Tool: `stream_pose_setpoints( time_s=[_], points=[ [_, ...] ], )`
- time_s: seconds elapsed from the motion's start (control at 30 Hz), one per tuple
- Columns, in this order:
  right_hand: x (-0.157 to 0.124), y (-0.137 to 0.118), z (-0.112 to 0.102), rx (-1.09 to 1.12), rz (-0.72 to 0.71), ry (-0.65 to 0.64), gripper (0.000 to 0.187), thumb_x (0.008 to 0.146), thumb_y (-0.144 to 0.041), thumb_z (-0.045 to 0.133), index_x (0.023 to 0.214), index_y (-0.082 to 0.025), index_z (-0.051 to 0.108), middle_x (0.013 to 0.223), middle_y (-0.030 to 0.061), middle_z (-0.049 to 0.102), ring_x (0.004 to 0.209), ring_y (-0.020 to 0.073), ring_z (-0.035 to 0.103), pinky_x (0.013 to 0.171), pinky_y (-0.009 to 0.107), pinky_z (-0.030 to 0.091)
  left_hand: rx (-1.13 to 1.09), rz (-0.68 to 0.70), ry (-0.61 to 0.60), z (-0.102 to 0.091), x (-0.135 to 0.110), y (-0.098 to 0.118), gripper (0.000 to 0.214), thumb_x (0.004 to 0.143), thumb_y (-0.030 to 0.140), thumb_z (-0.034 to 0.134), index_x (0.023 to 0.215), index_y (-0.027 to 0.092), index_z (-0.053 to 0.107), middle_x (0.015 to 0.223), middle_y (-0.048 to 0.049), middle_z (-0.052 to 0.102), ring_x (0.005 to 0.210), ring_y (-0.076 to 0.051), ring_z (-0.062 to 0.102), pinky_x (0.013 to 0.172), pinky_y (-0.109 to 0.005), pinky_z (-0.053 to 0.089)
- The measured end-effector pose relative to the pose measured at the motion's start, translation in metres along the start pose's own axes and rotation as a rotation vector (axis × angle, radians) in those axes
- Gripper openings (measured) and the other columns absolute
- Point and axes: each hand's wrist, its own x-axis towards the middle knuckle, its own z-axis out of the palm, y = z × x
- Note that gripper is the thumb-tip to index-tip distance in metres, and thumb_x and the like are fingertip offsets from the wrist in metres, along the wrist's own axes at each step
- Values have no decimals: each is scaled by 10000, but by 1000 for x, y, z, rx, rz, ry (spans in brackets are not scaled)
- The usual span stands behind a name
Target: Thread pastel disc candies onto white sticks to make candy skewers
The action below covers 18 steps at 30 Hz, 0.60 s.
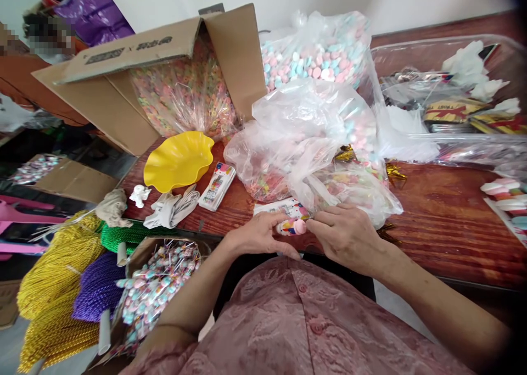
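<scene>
My left hand (263, 233) curls around a small packet (288, 227) in a colourfully printed wrapper, with a round pink candy (300, 227) showing at its end. Close beside that end is my right hand (343, 235), its fingers bent and pressed together. Anything between those fingertips is hidden. Just behind the hands lies a printed white wrapper (284, 206), partly covered. Clear plastic bags (304, 122) of pastel candies slump on the table right behind my hands.
Left on the table (448, 216) are a yellow wavy dish (177, 163), a stack of printed wrappers (217, 185) and crumpled white strips (171, 207). An open carton (242, 62) stands behind. A clear tray (473, 139) sits right. Wrapped lollipops (160, 287) fill a box below.
</scene>
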Motion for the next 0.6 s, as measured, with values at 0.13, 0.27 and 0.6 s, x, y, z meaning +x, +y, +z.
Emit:
stream_pose_setpoints(
  time_s=[0.13, 0.27, 0.6],
  points=[
    [3, 1, -8, 6, -141, 105, 152, 916, -128, 502, 877, -178, 640, 681, 16, 602, 685, 150, 466, 643, 328, 258, -61, 33, -233, -22, 9, 6, 476, 602, 487, 850, 901, 165, 667, 776, 40, 542, 728, -121, 463, 632, -207, 347],
    [2, 2, -12, -6, -186, 122, 169, 929, -127, 478, 904, -169, 640, 675, 21, 601, 686, 155, 463, 635, 336, 266, -270, -63, -344, -10, 16, -1, 439, 616, 502, 827, 709, 162, 567, 638, 60, 443, 614, -97, 398, 561, -215, 317],
    [7, -7, 8, 31, -182, 33, 232, 906, -92, 447, 818, -195, 635, 669, 29, 587, 650, 169, 460, 618, 340, 318, -420, -85, -216, 24, 19, -8, 371, 599, 405, 835, 686, 144, 586, 636, 64, 442, 621, -87, 390, 552, -203, 340]
  ],
)
